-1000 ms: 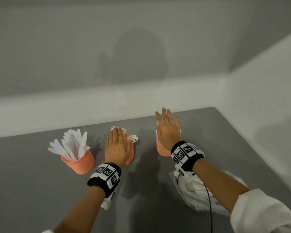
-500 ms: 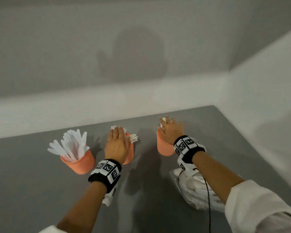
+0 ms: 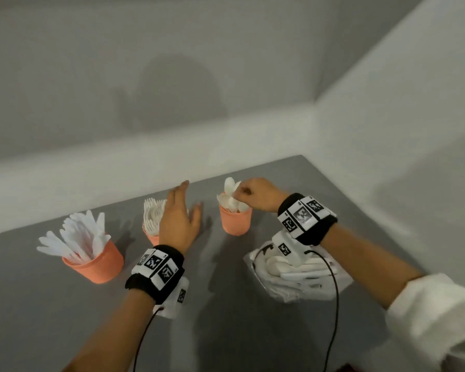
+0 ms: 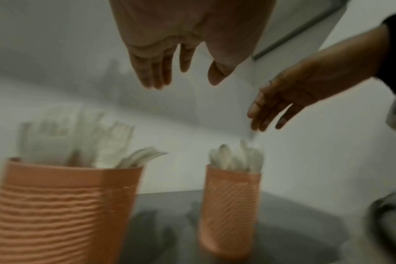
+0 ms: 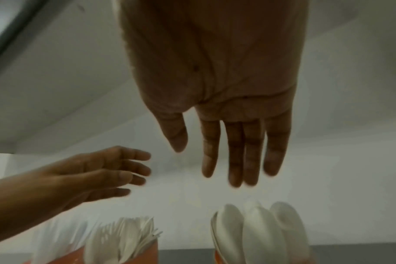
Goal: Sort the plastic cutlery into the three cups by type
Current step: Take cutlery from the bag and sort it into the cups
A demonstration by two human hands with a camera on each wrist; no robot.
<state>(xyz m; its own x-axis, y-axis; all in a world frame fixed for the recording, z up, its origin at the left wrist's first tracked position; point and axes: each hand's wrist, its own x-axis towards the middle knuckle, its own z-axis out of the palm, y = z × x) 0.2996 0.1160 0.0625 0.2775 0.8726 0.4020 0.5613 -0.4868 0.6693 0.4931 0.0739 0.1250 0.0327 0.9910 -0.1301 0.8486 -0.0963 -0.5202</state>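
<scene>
On the grey counter [image 3: 226, 331], nearest lies a clear bag of white cutlery [image 3: 298, 275]. Beyond stand three orange cups: knives [image 3: 75, 237], forks [image 3: 152, 216], spoons [image 3: 231, 197]. The left hand [image 3: 179, 221] spreads flat above the forks. The right hand [image 3: 255, 194] appears curled at the spoons in the head view, yet straight-fingered at the wrist; I cannot tell.

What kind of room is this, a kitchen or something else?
Probably not a kitchen: more likely a plain recording or test setup. A bare grey table sits in a corner of blank white walls, both wrists wear coded marker bands with cables, and identical orange cups hold sorted white cutlery.
</scene>
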